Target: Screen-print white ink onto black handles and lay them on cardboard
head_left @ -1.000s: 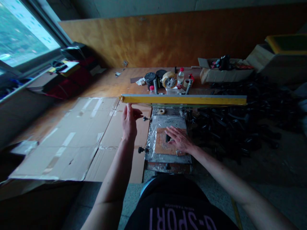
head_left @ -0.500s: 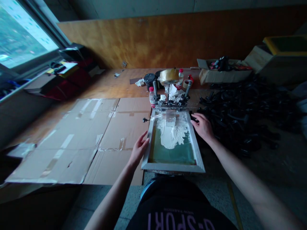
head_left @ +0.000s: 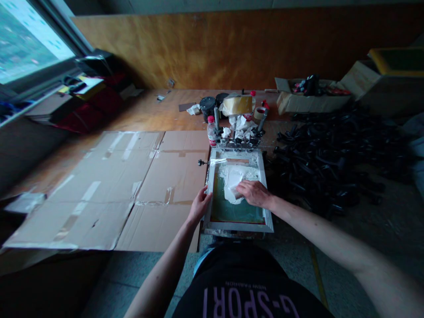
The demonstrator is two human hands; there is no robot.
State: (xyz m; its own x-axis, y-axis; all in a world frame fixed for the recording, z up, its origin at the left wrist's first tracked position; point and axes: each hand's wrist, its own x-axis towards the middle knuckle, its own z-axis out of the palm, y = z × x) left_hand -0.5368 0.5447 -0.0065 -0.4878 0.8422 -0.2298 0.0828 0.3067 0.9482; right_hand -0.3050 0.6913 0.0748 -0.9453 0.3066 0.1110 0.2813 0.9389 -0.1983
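Note:
A silver screen-printing frame (head_left: 238,227) with green mesh (head_left: 236,214) lies in front of me. White ink (head_left: 230,179) is spread over its upper middle. Above the ink is my right hand (head_left: 254,193), its fingers closed around a pale scraper (head_left: 235,191) that sits in the ink and is partly hidden by them. At the frame's left side, my left hand (head_left: 200,204) has its fingers curled against the metal edge. A clamp with metal posts (head_left: 216,118) stands at the frame's far end.
Flattened cardboard (head_left: 109,190) covers the table on the left. A heap of black plastic parts (head_left: 324,154) lies on the right. Behind the clamp are a tape roll (head_left: 237,105), black tubs (head_left: 208,106) and a red-capped bottle (head_left: 211,130). An open carton (head_left: 304,104) sits farther back.
My right hand has moved left from the frame's right edge and taken hold of the scraper, now nearer to me in the ink. My left hand has closed on the left edge. The frame sits lower.

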